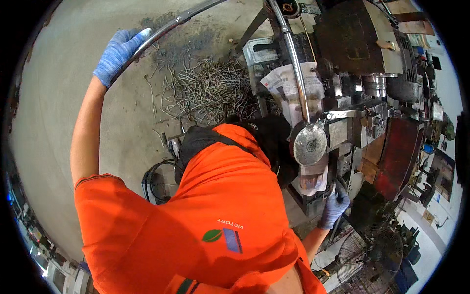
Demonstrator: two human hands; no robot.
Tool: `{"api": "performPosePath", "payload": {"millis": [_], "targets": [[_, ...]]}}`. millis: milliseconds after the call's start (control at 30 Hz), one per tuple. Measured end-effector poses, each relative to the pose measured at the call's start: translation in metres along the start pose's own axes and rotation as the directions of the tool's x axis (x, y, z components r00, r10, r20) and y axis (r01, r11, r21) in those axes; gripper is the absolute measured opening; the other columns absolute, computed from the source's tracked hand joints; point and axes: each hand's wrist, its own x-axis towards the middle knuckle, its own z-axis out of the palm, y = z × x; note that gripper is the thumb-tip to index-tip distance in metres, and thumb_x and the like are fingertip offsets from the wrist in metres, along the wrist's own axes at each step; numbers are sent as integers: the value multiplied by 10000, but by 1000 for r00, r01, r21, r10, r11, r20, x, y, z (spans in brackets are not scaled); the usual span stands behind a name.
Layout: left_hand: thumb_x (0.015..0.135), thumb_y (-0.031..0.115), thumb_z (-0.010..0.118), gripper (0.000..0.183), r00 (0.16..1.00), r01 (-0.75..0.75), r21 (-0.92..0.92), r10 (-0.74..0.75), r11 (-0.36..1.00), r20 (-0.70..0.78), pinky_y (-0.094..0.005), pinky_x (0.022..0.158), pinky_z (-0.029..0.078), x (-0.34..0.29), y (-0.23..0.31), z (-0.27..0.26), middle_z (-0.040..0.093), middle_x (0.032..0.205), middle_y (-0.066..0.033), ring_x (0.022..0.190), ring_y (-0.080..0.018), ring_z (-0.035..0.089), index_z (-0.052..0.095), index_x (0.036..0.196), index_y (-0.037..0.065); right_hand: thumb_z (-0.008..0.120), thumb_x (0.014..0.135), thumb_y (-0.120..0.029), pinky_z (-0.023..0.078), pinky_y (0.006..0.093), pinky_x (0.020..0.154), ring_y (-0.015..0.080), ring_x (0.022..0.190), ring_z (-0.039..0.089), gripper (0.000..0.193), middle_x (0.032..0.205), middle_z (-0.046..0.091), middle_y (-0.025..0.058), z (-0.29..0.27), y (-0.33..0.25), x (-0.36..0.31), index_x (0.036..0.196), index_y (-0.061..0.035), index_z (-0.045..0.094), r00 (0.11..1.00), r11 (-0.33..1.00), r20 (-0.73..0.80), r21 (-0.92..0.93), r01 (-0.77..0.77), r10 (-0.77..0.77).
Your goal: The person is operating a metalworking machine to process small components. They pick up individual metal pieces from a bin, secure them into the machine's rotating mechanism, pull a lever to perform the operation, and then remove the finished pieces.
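Observation:
My left hand (120, 55), in a blue knitted glove, is closed around a shiny curved metal tube (180, 19) held out at the upper left. The tube arcs up past the top edge of the picture. A straight metal tube (296, 73) comes down from the top to a round grey metal disc (310, 143) on the machine; whether both are one piece, I cannot tell. At the machine's near side, my right hand (336, 206), gloved alike, has its fingers curled by a dark curved part. What it grips is partly hidden.
A greasy machine (350, 36) with a dark red panel (399, 154) fills the right side. Newspaper sheets (289, 88) lie over part of it. Thin metal scraps (210, 90) are heaped on the concrete floor (46, 117). A caged fan (374, 257) stands at the lower right.

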Motion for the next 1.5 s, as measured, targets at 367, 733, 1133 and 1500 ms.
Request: {"api": "performPosePath", "payload": {"millis": [367, 733, 1133, 1500], "targets": [[889, 393, 537, 450, 997, 28, -97, -21, 995, 75, -233, 520, 437, 1, 5, 3, 565, 648, -24, 553, -88, 527, 614, 1053, -19, 645, 819, -68, 437, 302, 873, 178, 946, 584, 227, 1037, 644, 128, 7, -16, -15, 1008, 57, 645, 997, 999, -61, 3, 42, -42], [865, 450, 531, 471, 997, -3, 26, 4, 1000, -73, -318, 589, 449, 10, 1, 13, 595, 660, -109, 588, -171, 556, 651, 855, -6, 687, 788, -83, 457, 282, 814, 152, 862, 602, 216, 947, 672, 100, 1, 8, -11, 965, 39, 667, 992, 999, -115, 18, -44, 46], [873, 457, 513, 494, 999, -27, 71, 29, 997, -30, -375, 633, 461, 8, 13, 17, 584, 718, -180, 642, -267, 587, 626, 873, -23, 693, 793, -114, 459, 275, 778, 120, 828, 585, 223, 942, 667, 77, 9, 26, -15, 954, 37, 667, 995, 994, -85, 101, -47, 55], [891, 437, 494, 451, 980, -174, 210, 190, 962, -59, -326, 579, 415, 16, 5, 25, 537, 665, -103, 614, -206, 514, 631, 951, 11, 690, 792, -114, 441, 296, 852, 170, 914, 586, 243, 995, 654, 125, 13, 10, -28, 964, 55, 659, 993, 995, -72, 54, -88, 92]]}}
